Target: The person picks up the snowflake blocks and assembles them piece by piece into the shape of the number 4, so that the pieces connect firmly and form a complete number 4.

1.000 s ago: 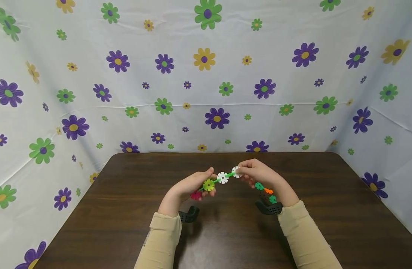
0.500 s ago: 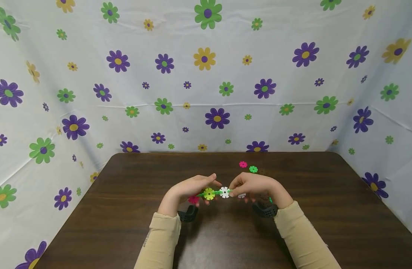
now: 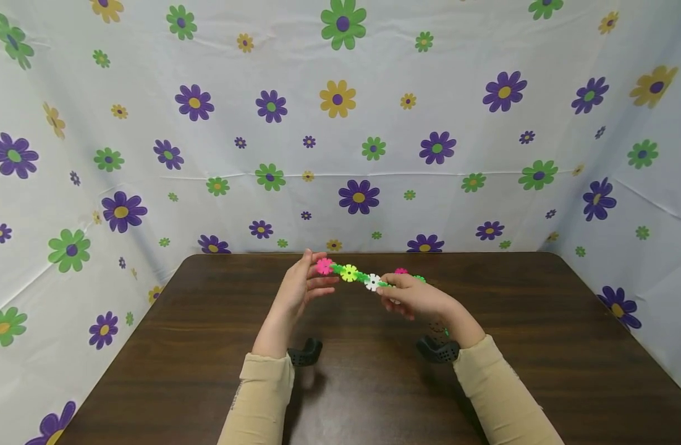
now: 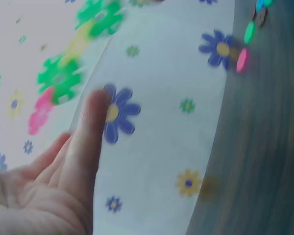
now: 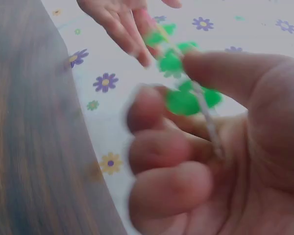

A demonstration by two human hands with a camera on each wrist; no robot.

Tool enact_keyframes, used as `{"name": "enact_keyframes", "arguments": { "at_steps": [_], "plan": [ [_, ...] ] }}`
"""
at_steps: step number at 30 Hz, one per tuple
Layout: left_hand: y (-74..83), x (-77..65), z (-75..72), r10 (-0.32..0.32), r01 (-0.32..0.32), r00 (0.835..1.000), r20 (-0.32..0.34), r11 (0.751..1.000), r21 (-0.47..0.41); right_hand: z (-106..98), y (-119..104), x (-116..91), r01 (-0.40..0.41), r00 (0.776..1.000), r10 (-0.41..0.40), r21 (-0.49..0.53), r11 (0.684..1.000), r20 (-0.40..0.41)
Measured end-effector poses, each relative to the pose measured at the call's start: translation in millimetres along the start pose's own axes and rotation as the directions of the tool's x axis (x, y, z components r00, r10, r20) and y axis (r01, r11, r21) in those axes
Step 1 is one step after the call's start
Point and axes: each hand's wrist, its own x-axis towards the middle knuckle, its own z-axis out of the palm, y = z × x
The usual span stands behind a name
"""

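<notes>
One snowflake-disc chain (image 3: 346, 274) slants down-right mid-frame; our right hand (image 3: 421, 296) pinches it low; our straight-fingered left hand (image 3: 297, 287) flanks its pink disc (image 3: 322, 267).

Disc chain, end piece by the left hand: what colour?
The end piece is pink; clearest in the head view.

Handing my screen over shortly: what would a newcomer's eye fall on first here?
Probably the chain of pink, yellow, white and green flower discs, pinched in the right hand above the dark brown table. Next, the white sheet with purple, green and yellow flowers, hanging behind the table.
</notes>
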Motion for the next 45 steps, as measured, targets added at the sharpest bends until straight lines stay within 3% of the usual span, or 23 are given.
{"name": "enact_keyframes", "arguments": {
  "at_steps": [3, 7, 11, 14, 17, 22, 28, 32, 35, 43, 45],
  "plan": [
    [-1.8, -0.4, 9.9, 0.046, -0.048, 0.999, -0.026, 0.995, -0.088, 5.7, -7.1, 0.1, 0.035, 0.994, -0.030, 0.048, 0.998, -0.105],
    [-6.2, -0.7, 25.9, 0.070, -0.062, 0.995, 0.068, 0.993, -0.104, 19.5, -16.4, 2.2, 0.074, 0.974, -0.062, 0.048, 0.996, -0.217],
    [-10.9, -1.8, 38.8, 0.082, -0.071, 0.987, 0.140, 0.994, -0.086, 36.7, -22.3, 6.4, 0.072, 0.950, -0.084, -0.049, 0.996, -0.302],
    [-13.1, -2.7, 44.1, 0.089, -0.075, 0.984, 0.157, 0.993, -0.089, 48.4, -23.6, 9.3, 0.074, 0.936, -0.106, -0.108, 0.991, -0.335],
    [-14.5, -2.9, 46.5, 0.091, -0.075, 0.984, 0.151, 0.992, -0.105, 57.2, -23.1, 11.6, 0.084, 0.934, -0.122, -0.124, 0.989, -0.336],
    [-15.4, -2.4, 48.7, 0.127, -0.114, 0.982, 0.142, 0.989, -0.095, 64.3, -23.3, 12.9, 0.101, 0.950, -0.123, -0.089, 0.991, -0.288],
    [-15.3, -1.4, 49.8, 0.154, -0.141, 0.985, 0.077, 0.979, -0.148, 63.7, -23.5, 13.9, 0.145, 0.967, -0.123, 0.086, 0.986, -0.221],
    [-13.9, -0.3, 49.5, 0.150, -0.141, 0.988, 0.027, 0.969, -0.205, 61.5, -23.1, 13.9, 0.177, 0.972, -0.129, 0.257, 0.950, -0.194],
    [-12.2, -0.6, 50.6, 0.147, -0.143, 0.989, -0.005, 0.958, -0.249, 61.9, -24.1, 13.4, 0.191, 0.970, -0.128, 0.324, 0.927, -0.206],
    [-15.3, -1.2, 57.3, 0.159, -0.171, 0.985, -0.066, 0.946, -0.277, 69.2, -24.5, 15.7, 0.210, 0.958, -0.121, 0.349, 0.913, -0.259],
    [-15.7, -1.3, 58.1, 0.163, -0.185, 0.981, -0.102, 0.947, -0.264, 69.7, -23.8, 15.6, 0.199, 0.955, -0.112, 0.318, 0.927, -0.273]
  ]
}}
